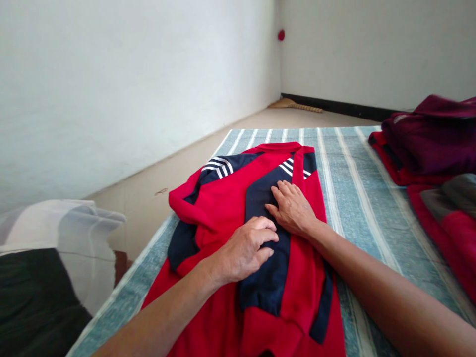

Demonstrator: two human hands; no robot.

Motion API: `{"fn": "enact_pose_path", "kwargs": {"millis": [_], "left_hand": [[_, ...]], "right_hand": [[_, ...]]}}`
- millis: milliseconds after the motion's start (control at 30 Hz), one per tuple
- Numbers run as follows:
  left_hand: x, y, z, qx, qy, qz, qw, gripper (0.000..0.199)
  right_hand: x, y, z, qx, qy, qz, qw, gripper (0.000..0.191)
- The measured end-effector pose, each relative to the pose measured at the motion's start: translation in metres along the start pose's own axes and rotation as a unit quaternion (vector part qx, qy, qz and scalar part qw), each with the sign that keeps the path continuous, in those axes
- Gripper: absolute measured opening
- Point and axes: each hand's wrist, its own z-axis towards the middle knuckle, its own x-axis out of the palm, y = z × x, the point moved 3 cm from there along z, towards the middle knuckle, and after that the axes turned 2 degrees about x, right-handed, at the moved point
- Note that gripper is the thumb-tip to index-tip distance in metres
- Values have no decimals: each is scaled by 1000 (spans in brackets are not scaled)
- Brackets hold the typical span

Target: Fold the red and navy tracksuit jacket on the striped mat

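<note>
A red jacket point(226, 198) with navy panels and white stripes lies on a blue-and-white striped cloth point(357, 163). Its collar points away from me, and one sleeve point(267, 277) is folded down over the front toward me. My right hand point(292, 206) rests on the navy part of that sleeve, fingers stretched and lightly spread. Just nearer and to the left, my left hand point(247, 248) touches the same sleeve with its fingers bent and a little apart; I see no cloth gathered in it. The jacket's lower end runs out of view at the bottom.
Folded maroon clothing point(431, 144) is piled at the right edge, with more red and grey garments point(446, 218) in front of it. White fabric point(74, 233) and dark fabric point(33, 292) lie at the left. A straw-coloured broom-like object point(293, 104) lies in the far corner by the walls.
</note>
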Motion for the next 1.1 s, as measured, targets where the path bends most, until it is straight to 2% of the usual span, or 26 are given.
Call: {"fn": "enact_pose_path", "kwargs": {"millis": [233,567,700,833,967,1033,1100], "left_hand": [[6,0,-1,28,-22,42,998,10],[14,0,-4,59,-52,61,995,20],[-2,-5,-12,18,-73,21,997,17],[-37,-5,-29,-44,-97,23,994,17],[-67,6,-48,-79,-151,86,982,18],[-66,8,-51,-69,-154,109,980,17],[-54,4,-45,-32,-130,116,984,16]], "right_hand": [[3,-2,1,-7,-14,-10,1000,52],[0,0,0,-5,-5,-6,1000,51],[1,-1,0,-9,-10,-4,1000,50],[1,-1,0,-12,-9,-4,1000,52],[1,0,0,-10,-9,2,1000,50],[2,0,0,-11,-10,5,1000,50],[2,0,0,-13,-12,6,1000,50]]}}
